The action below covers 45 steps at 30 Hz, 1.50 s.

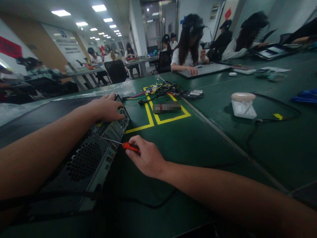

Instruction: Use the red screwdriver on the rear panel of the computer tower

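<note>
A black desktop computer case (85,162) lies on the green table at the left, its rear panel with a honeycomb vent and ports facing right. My left hand (106,107) is closed over the case's far corner, some fingers on top and others by the round fan grille (123,119). My right hand (147,157) grips a screwdriver (131,147) by its red and black handle. The screwdriver's thin shaft points left to the slots of the rear panel. Whether its tip sits in a screw cannot be made out.
Beyond the case, a tangle of cables (168,88) and a blurred-out dark item (167,107) lie by yellow tape marks (173,118). A white box (244,107) with a round lid stands right, near a black cable (274,97). Across the table a person (189,49) works at a flat panel (204,70).
</note>
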Tool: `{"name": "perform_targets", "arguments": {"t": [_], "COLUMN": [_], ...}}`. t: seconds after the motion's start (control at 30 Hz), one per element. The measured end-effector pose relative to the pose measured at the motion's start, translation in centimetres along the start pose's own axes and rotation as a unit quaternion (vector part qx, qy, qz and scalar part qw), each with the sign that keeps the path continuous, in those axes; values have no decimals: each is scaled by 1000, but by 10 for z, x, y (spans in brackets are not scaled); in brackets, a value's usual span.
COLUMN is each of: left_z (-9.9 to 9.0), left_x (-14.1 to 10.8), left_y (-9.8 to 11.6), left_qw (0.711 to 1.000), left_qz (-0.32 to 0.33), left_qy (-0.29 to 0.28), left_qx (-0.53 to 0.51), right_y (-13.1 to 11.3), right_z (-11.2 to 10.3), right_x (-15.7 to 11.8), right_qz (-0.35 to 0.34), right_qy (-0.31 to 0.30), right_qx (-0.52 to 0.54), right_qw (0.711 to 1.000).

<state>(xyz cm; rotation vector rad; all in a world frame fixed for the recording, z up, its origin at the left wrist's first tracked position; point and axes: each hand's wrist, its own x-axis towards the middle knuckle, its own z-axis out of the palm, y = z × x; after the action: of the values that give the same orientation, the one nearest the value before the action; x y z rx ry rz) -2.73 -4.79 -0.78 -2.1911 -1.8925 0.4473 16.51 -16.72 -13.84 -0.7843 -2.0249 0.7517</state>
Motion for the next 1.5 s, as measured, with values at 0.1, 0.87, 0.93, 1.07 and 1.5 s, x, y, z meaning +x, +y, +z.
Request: {"name": "perform_targets", "arguments": {"t": [0.1, 0.87, 0.93, 1.07, 1.5], "left_z": [0, 2, 3, 3, 2], "left_x": [0, 4, 5, 5, 3], "left_y": [0, -4, -5, -5, -4], "left_qw": [1000, 1000, 1000, 999, 1000], "left_qz": [0, 1, 5, 10, 9], "left_qy": [4, 0, 4, 5, -1], "left_qx": [-12, -19, -22, -35, -1], "right_y": [1, 2, 3, 3, 4], "right_z": [1, 2, 2, 3, 4], "right_x": [0, 2, 1, 0, 1], "right_qz": [-1, -19, -14, -13, -6], "right_qy": [5, 0, -3, 0, 2], "right_qx": [-2, 20, 26, 25, 23], "right_qw": [1000, 1000, 1000, 1000, 1000]}}
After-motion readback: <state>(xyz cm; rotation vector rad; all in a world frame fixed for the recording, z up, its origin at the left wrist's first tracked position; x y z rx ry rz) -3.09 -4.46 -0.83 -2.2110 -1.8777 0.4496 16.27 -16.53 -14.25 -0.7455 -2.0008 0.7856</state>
